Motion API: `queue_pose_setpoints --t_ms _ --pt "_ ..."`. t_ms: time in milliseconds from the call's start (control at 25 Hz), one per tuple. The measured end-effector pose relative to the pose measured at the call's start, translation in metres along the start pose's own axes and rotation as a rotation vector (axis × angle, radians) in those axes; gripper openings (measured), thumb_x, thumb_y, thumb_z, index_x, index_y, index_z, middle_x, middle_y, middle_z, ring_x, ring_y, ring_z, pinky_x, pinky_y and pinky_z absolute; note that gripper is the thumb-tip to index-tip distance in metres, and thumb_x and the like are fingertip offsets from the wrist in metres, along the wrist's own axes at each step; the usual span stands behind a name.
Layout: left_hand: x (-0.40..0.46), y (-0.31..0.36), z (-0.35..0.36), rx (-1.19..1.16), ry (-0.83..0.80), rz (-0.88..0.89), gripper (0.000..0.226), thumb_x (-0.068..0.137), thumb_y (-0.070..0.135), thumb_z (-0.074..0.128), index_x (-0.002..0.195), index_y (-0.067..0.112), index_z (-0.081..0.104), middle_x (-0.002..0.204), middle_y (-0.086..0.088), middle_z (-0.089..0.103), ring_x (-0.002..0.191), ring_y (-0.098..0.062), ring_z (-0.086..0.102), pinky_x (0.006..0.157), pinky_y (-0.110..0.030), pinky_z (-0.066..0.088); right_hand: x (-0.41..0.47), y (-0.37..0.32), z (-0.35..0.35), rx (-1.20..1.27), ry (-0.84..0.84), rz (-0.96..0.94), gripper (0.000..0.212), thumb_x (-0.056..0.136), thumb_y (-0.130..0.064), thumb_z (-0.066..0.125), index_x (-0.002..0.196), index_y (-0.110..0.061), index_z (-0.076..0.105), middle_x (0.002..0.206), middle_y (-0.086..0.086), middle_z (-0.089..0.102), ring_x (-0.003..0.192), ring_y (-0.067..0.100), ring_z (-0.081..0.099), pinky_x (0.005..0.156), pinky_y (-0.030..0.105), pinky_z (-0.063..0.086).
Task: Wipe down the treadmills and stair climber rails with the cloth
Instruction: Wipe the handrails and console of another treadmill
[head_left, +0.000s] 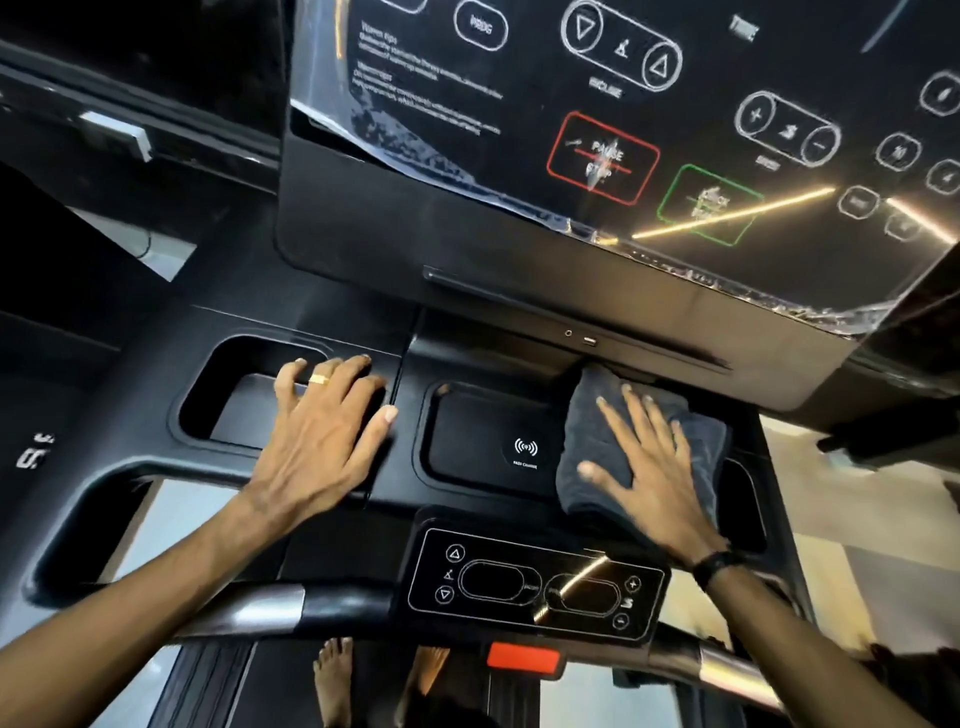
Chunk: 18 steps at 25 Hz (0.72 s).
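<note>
Black treadmill console filled the view, glossy control panel tilted overhead at the far side, its protective film peeling along the lower edge. At far left, a recessed cup-holder pocket sat open. Left hand lay flat on the ledge just right of that pocket, fingers spread and released, grasping nothing; judged to be a brace for leaning over the deck. Centre: shallow tray with wireless-charging mark, bare. Right of it, folded dark grey cloth rested on the tray's right edge, its far end up against the base of the panel housing. Right hand pressed palm-down on the cloth, fingers splayed, not clenched; flat pressure suits wiping a broad surface. Near side: small button panel above the front rail, with a red tab below it. Rails judged not yet wiped
</note>
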<state>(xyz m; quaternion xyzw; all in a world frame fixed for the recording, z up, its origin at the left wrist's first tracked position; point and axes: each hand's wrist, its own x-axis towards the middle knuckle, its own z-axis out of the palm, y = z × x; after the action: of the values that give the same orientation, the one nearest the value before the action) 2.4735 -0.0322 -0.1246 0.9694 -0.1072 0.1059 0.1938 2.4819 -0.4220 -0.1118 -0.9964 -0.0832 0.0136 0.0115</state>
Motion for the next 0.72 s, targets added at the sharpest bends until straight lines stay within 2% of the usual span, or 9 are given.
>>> queue_pose_setpoints --t_ms 160,200,320,440,600,720 --pt "-0.002 -0.002 0.000 -0.008 0.008 -0.005 0.047 0.101 0.045 0.025 0.114 0.018 0.062 0.132 -0.004 0.056 0.124 -0.025 0.050 0.112 -0.046 0.012 -0.039 0.001 0.019 -0.041 0.067 0.022 0.074 0.090 -0.084 0.012 0.155 -0.052 -0.003 0.167 -0.002 0.011 0.154 0.026 0.014 0.116 0.063 0.023" --pt "-0.002 -0.002 0.001 0.000 0.006 -0.006 0.047 0.101 0.045 0.025 0.114 0.018 0.061 0.132 -0.004 0.056 0.124 -0.026 0.051 0.112 -0.046 0.011 -0.041 0.004 0.021 -0.051 0.072 0.034 0.075 0.089 -0.085 0.012 0.154 -0.052 -0.003 0.167 -0.003 0.012 0.153 0.025 0.015 0.116 0.063 0.024" --pt "0.000 0.001 0.001 0.025 -0.009 -0.006 0.049 0.101 0.045 0.024 0.114 0.016 0.062 0.135 -0.006 0.055 0.125 -0.027 0.050 0.111 -0.046 0.011 -0.019 0.013 0.012 0.066 0.052 0.184 0.084 0.081 -0.092 0.016 0.154 -0.053 0.006 0.168 -0.011 0.007 0.155 0.015 0.003 0.121 0.055 0.009" --pt "0.000 0.003 0.001 0.037 -0.033 0.011 0.053 0.100 0.046 0.024 0.117 0.014 0.063 0.141 -0.007 0.053 0.129 -0.029 0.048 0.110 -0.048 0.013 0.004 0.012 0.003 0.143 0.057 0.298 0.098 0.076 -0.094 0.018 0.156 -0.038 0.018 0.168 -0.005 0.012 0.155 0.016 0.004 0.123 0.053 0.005" --pt "0.007 0.009 -0.004 0.015 -0.085 0.108 0.054 0.098 0.048 0.029 0.122 0.013 0.063 0.148 -0.009 0.049 0.130 -0.031 0.047 0.110 -0.049 0.017 -0.015 0.003 0.008 0.144 0.078 0.278 0.090 0.081 -0.090 0.015 0.157 -0.041 0.016 0.169 -0.006 0.005 0.155 0.016 -0.001 0.123 0.053 0.001" --pt "0.026 0.025 -0.003 0.002 -0.102 0.184 0.058 0.097 0.051 0.031 0.125 0.012 0.063 0.147 -0.009 0.050 0.130 -0.031 0.048 0.110 -0.050 0.020 -0.045 0.003 0.024 0.055 0.098 0.269 0.083 0.085 -0.089 0.011 0.157 -0.046 0.010 0.168 -0.004 0.007 0.155 0.021 0.003 0.121 0.059 0.010"
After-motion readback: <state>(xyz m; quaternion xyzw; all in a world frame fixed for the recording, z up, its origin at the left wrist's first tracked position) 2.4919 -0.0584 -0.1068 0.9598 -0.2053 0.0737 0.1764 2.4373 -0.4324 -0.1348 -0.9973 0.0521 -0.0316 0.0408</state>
